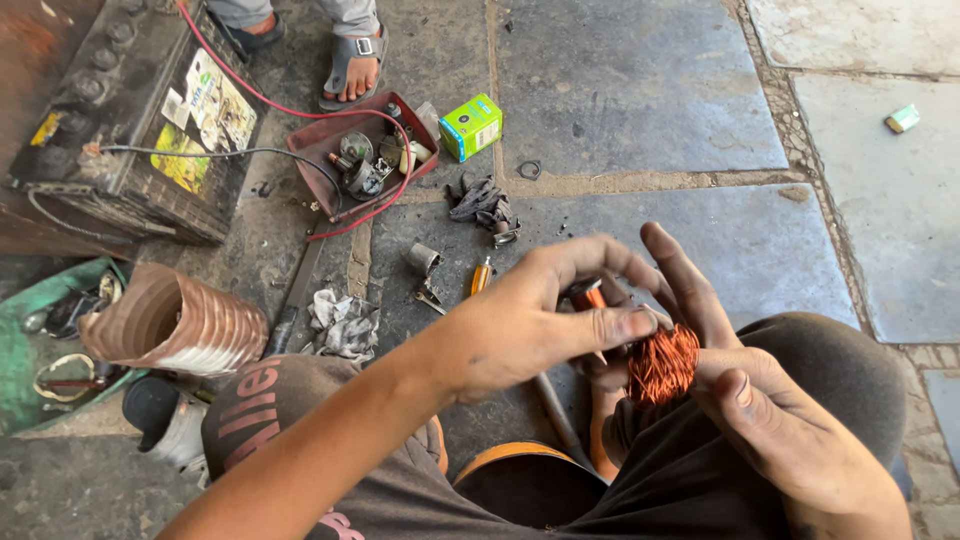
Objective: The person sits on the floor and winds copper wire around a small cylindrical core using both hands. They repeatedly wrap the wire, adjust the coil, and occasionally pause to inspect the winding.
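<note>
Green box (471,126) beside red tray (310,148); yellow-green labels (205,120) on battery (110,110).
</note>
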